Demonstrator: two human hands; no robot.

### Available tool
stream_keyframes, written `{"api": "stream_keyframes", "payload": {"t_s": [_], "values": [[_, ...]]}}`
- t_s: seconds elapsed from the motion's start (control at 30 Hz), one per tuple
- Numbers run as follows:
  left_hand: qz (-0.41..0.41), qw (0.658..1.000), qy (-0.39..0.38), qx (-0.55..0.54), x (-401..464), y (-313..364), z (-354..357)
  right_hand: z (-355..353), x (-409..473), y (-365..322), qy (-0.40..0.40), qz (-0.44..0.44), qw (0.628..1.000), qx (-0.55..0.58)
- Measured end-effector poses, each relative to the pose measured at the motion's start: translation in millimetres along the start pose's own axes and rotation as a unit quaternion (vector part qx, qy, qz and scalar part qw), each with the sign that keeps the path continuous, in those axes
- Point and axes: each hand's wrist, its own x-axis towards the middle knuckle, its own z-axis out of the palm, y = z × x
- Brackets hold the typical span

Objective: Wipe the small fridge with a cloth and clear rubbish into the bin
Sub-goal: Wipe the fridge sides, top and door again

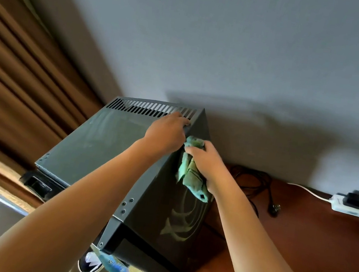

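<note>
The small fridge [110,148] is a dark grey metal box with a row of vent slots along its far top edge, screws at its near corners and pale wipe streaks on its side panel. It stands on a reddish-brown tabletop [311,246] against a grey wall [234,50]. The left hand [166,131] curls over the top corner at 12 o'clock, gripping it. The right hand [207,161] clutches a crumpled green cloth [191,175] against the side panel. At 3 o'clock lie a black cable [258,183] and a white power strip [346,205]. Brown curtains [20,63] hang at 9 o'clock.
</note>
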Motion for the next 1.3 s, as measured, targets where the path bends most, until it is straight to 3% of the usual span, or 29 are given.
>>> {"api": "stream_keyframes", "payload": {"t_s": [0.13, 0.33, 0.5, 0.63, 0.73, 0.83, 0.9, 1.03, 1.17, 1.3], "values": [[0.004, 1.000, 0.003, 0.012, 3.3, 2.5, -5.8, -1.0, 9.1, -0.2, 0.066, -0.042, 0.997, -0.022], [-0.008, 0.999, 0.041, 0.018, 5.8, 4.9, 2.5, -8.6, 15.3, 36.1, 0.012, 0.079, 0.994, -0.074], [-0.018, 0.999, 0.043, 0.027, 12.1, 7.5, -0.1, -7.6, 6.3, -18.9, -0.013, -0.016, 1.000, -0.021], [-0.031, 0.998, 0.053, 0.028, 11.1, 9.4, -0.6, -5.6, 15.8, -38.7, 0.043, -0.077, 0.996, -0.032], [-0.034, 0.998, 0.057, -0.001, 9.8, 9.1, 1.2, -12.6, 25.0, -14.4, 0.060, -0.012, 0.996, -0.065], [-0.035, 0.997, 0.065, -0.001, 9.6, 10.8, 3.3, -16.9, 23.8, 1.7, 0.003, 0.083, 0.993, -0.082], [-0.037, 0.996, 0.076, 0.000, 10.9, 11.0, 3.5, -13.4, 20.0, -1.2, -0.029, 0.100, 0.991, -0.083], [-0.035, 0.997, 0.073, 0.010, 14.7, 12.0, 0.9, -12.9, 18.8, -35.6, -0.031, 0.011, 0.997, -0.063], [-0.038, 0.996, 0.078, 0.008, 14.0, 11.1, 3.1, -18.5, 35.6, -45.5, 0.063, -0.069, 0.994, -0.063], [-0.034, 0.996, 0.081, 0.001, 12.2, 11.4, 7.8, -27.5, 43.4, -13.9, 0.046, 0.046, 0.989, -0.136]]}}
